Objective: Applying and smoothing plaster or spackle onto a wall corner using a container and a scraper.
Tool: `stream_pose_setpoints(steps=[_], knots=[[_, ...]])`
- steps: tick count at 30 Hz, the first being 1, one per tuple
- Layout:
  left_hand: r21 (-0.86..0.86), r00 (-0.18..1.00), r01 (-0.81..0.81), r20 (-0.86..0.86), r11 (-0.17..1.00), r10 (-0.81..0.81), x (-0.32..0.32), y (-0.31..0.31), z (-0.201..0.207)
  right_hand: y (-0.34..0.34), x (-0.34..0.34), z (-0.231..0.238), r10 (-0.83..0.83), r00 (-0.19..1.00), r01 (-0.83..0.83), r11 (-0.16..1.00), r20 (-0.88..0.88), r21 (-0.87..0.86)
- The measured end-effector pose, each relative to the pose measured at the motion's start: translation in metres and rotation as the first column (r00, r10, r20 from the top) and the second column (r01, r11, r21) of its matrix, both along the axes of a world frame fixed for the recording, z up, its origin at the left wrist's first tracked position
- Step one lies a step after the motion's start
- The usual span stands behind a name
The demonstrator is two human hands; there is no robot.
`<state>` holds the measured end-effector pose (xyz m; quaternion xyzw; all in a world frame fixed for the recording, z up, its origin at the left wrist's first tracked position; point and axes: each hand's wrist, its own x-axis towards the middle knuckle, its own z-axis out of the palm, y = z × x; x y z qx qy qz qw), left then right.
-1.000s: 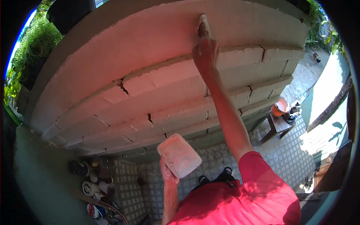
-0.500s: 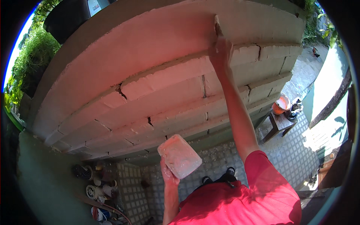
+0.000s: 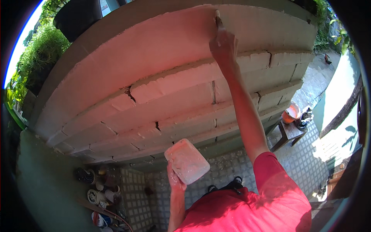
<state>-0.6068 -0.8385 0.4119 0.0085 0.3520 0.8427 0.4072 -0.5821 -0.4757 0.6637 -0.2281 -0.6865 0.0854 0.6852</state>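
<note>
My right hand is stretched up to the wall, closed round a narrow hand tool with a pale-smeared end. Seen nearly edge-on, the tool could be a putty knife or a brush; I cannot tell which. Its end meets the smooth upper band of the wall. Lower down, in front of my body, my left hand grips a squarish plastic tub by its left side. Pale paste coats the tub, and it is tilted. Below the smooth band, the wall has stepped block courses with cracks and dark joints.
At right, an orange bucket with pale contents stands on a wooden stool. Cans and containers line the lower left. A black pot sits on the wall's top left. Tiled floor lies below.
My right hand and its tool have shifted slightly up and left along the smooth band. The tub stays in my left hand, almost unmoved. The whole view has shifted a little.
</note>
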Motion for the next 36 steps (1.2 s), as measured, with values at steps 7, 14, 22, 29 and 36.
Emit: stream_pose_setpoints(steps=[7, 14, 22, 29, 36], knots=[[-0.085, 0.999, 0.033, 0.012, 0.996, -0.032, 0.010, 0.007, 0.008, -0.062, -0.046, -0.023, 0.328, 0.898, -0.377, 0.917, 0.292, 0.132], [-0.063, 0.997, 0.077, 0.001, 0.995, -0.077, 0.018, 0.034, 0.025, -0.124, 0.091, -0.067, 0.760, 0.649, -0.606, 0.544, 0.033, -0.580], [-0.074, 0.998, 0.067, 0.001, 0.995, -0.067, 0.028, 0.044, 0.010, -0.166, 0.125, -0.172, 0.708, 0.690, -0.433, 0.241, -0.148, -0.869], [-0.028, 0.992, 0.125, 0.019, 0.992, -0.125, 0.062, 0.066, 0.003, -0.159, 0.148, -0.188, 0.721, 0.624, -0.172, 0.503, 0.301, -0.847], [-0.041, 0.989, 0.145, 0.008, 0.989, -0.144, 0.094, 0.096, -0.001, -0.130, 0.176, -0.194, 0.808, 0.528, -0.260, 0.446, 0.260, -0.856]])
